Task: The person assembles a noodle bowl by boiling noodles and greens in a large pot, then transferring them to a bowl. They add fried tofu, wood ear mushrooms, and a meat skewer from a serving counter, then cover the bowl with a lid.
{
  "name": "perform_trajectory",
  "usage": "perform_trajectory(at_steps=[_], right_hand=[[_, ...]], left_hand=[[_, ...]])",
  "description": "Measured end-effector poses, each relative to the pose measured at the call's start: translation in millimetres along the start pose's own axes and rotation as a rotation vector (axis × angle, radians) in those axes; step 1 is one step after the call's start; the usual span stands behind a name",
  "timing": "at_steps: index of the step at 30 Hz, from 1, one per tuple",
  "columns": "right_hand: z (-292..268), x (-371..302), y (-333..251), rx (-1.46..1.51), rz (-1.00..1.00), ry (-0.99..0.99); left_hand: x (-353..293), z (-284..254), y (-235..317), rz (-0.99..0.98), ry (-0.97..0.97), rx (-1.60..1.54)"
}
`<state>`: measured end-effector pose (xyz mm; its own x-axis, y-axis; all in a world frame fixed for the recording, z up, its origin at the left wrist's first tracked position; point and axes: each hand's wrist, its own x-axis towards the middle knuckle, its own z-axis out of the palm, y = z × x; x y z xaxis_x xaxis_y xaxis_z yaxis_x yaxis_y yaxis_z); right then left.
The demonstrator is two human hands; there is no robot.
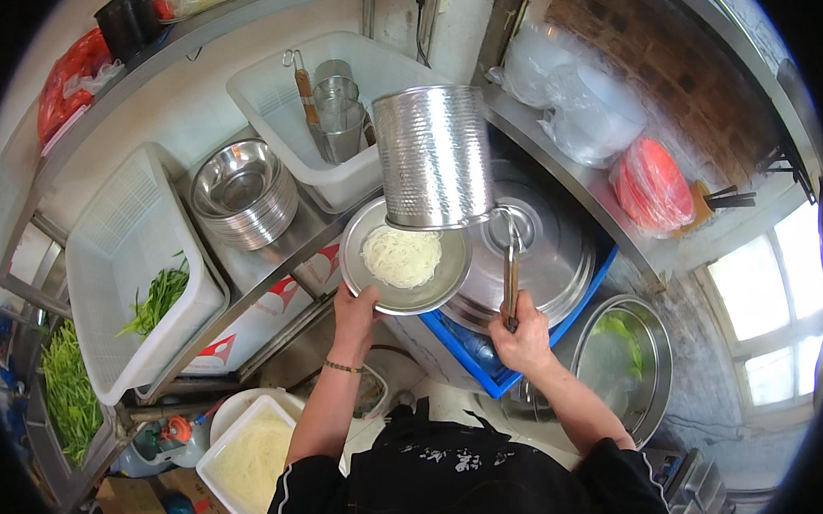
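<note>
Silvery bowl [456,266], mid-frame: left hand [355,314] pinches its rim, presumably keeping the noodles [402,257] level; right hand [523,332] grips tightly round the handle [511,275] of the metal cylinder [435,158].

We count two hands, one left hand [357,311] and one right hand [520,333], and one bracelet [343,367]. We see one large metal strainer [434,158] and one single metal bowl [456,269], plus one stack of bowls [249,214] whose number we cannot tell. There are two lots of noodles: one pale heap [402,257] and one binful [259,460]. We find two white crates on the shelf, a left crate [118,244] and a far crate [343,192]. At least two small strainers [342,138] overlap. We count one pot lid [565,258] and one red bag [66,89].
</note>
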<state>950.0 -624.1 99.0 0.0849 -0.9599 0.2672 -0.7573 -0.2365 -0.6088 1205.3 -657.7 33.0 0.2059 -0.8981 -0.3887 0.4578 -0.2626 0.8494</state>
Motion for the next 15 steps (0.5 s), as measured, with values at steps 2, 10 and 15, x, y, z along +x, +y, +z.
perform_trajectory(at_steps=[2,10,15], right_hand=[[11.3,8.8,9.0,-0.052,-0.008,0.007],[2.4,47.9,-23.7,0.243,0.073,-0.029],[8.5,156.4,-46.3,0.598,0.235,-0.274]], left_hand=[[3.9,1.0,3.0,0.011,0.004,-0.022],[9.1,5.8,6.6,0.039,0.029,0.025],[2.3,-14.6,-8.2,0.034,0.052,0.011]])
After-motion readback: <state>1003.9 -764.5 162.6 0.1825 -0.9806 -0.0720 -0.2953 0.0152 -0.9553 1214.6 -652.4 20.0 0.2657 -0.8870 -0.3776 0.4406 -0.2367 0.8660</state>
